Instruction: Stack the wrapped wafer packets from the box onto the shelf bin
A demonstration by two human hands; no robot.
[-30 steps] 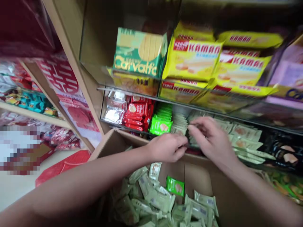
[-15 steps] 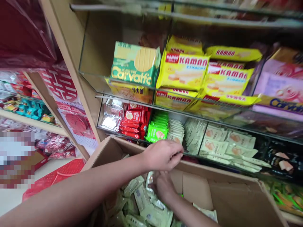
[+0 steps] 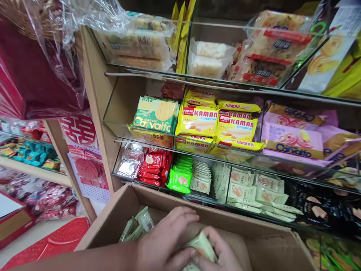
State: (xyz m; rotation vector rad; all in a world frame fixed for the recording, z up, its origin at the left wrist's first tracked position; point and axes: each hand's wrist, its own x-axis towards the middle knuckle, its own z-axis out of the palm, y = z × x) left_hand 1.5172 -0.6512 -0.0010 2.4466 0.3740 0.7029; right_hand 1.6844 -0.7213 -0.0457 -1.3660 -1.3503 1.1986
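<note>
Both hands are together over an open cardboard carton (image 3: 270, 241). My right hand (image 3: 222, 254) is closed around a pale green wrapped snack packet (image 3: 204, 244), its fingers at the packet's far side. My left hand (image 3: 166, 237) curves around the near side, its thumb against the wrapper and its fingers reaching over. Whether more packets lie stacked beneath this one is hidden by the hands. Similar pale packets (image 3: 144, 220) lie in the carton's left corner. Just behind the carton, matching packets (image 3: 242, 190) fill a low shelf compartment.
Clear-fronted shelves rise behind the carton, holding yellow wafer packs (image 3: 199, 120), a green wafer pack (image 3: 155, 114), purple packs (image 3: 293, 141), and red packets (image 3: 153, 162) beside bright green ones (image 3: 180, 180). A wooden upright (image 3: 97, 101) and red perforated sheet (image 3: 53, 244) are at left.
The view has tilted up, showing the upper shelf. My left hand has come down from the carton's back edge and joined my right hand at the packet.
</note>
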